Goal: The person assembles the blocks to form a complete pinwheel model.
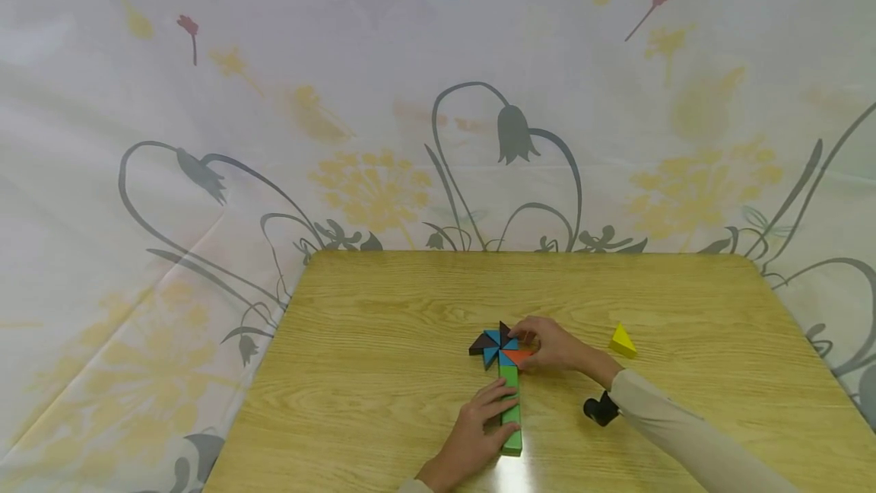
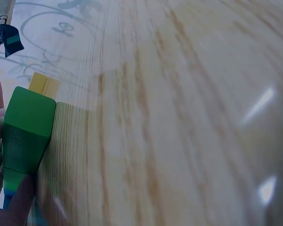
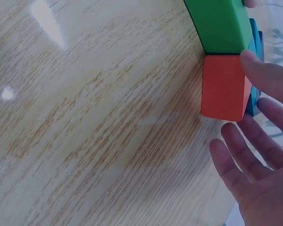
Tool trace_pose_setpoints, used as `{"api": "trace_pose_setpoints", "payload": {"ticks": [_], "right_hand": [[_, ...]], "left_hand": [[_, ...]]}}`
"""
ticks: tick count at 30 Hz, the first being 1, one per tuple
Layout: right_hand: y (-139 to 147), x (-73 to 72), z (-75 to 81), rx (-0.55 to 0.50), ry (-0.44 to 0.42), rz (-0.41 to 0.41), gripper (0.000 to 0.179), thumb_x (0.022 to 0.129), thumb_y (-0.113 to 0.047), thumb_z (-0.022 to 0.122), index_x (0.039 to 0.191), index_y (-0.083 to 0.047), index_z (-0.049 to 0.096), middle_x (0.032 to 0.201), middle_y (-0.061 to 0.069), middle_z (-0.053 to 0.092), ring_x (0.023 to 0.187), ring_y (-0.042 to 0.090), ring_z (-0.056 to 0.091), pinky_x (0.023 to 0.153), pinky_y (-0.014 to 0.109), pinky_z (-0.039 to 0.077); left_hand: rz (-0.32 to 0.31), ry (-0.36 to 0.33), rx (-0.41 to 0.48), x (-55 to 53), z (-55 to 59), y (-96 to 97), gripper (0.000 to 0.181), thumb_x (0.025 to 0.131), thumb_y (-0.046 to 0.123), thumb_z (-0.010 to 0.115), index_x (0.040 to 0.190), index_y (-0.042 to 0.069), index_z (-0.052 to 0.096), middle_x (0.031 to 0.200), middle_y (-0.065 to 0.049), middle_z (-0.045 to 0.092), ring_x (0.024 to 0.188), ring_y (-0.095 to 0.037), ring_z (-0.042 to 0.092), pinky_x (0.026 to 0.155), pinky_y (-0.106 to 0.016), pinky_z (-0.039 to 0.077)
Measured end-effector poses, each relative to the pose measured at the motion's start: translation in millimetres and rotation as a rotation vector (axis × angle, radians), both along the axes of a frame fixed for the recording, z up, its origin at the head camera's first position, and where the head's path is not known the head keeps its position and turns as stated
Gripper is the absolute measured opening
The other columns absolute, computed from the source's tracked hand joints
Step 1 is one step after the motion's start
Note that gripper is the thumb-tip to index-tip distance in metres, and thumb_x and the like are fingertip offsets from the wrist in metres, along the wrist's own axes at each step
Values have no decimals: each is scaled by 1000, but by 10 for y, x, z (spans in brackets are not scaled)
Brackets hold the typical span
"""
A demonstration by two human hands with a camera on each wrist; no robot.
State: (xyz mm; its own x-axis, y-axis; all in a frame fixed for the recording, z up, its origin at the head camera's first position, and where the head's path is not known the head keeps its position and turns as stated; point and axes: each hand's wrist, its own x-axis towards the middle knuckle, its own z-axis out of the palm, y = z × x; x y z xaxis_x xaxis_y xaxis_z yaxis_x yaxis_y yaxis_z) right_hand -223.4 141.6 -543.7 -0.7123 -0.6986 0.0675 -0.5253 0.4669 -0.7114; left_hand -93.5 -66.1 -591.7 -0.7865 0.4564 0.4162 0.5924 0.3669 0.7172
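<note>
In the head view, several blue and dark triangular blocks (image 1: 484,343) form a pinwheel on the table. An orange-red triangular block (image 1: 516,356) sits on its right side. A straight row of green blocks (image 1: 510,441) runs from the pinwheel toward me. My left hand (image 1: 475,426) lies over this row and grips it, fingers on one side and thumb on the other, as the left wrist view shows on the green block (image 2: 28,127). My right hand (image 1: 550,345) has its thumb at the edge of the orange-red block (image 3: 224,87) and its fingers around the far side.
A yellow triangular block (image 1: 622,341) stands apart to the right, beyond my right forearm. A black wrist-worn device (image 1: 602,408) hangs under the right wrist. The wooden table (image 1: 369,371) ends at a patterned cloth backdrop (image 1: 383,97).
</note>
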Motion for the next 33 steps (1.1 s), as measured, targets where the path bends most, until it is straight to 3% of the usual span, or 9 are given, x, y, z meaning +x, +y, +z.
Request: {"api": "trace_pose_setpoints", "payload": {"ticks": [13,22,26,33], "right_hand": [[-19,-15,55,13,18,26,34,78,-13,78,107,-2,64,94,9,61,81,23,57,65,30,50],[-262,-178,137,12,91,1,24,83,-16,74,103,-4,67,99,6,61,92,28,57,79,45,51],[-417,-309,82,3,70,9,21,84,-21,74,99,-7,70,103,4,61,98,30,56,84,48,49],[-590,-426,7,-13,-16,95,18,82,-23,76,91,-8,73,98,1,62,93,27,54,78,38,48]], "left_hand": [[-9,-1,1,-1,-5,-1,35,90,16,65,121,0,63,130,-9,56,130,-29,42,104,-37,41],[-6,3,-13,10,13,-9,35,90,17,65,120,-1,63,130,-10,57,130,-28,42,103,-38,41],[2,11,-11,8,28,-1,34,90,15,66,120,-1,63,129,-10,58,129,-29,43,103,-38,42],[3,33,-10,-7,22,0,34,89,14,66,119,-1,63,128,-10,58,128,-30,44,103,-38,42]]}}
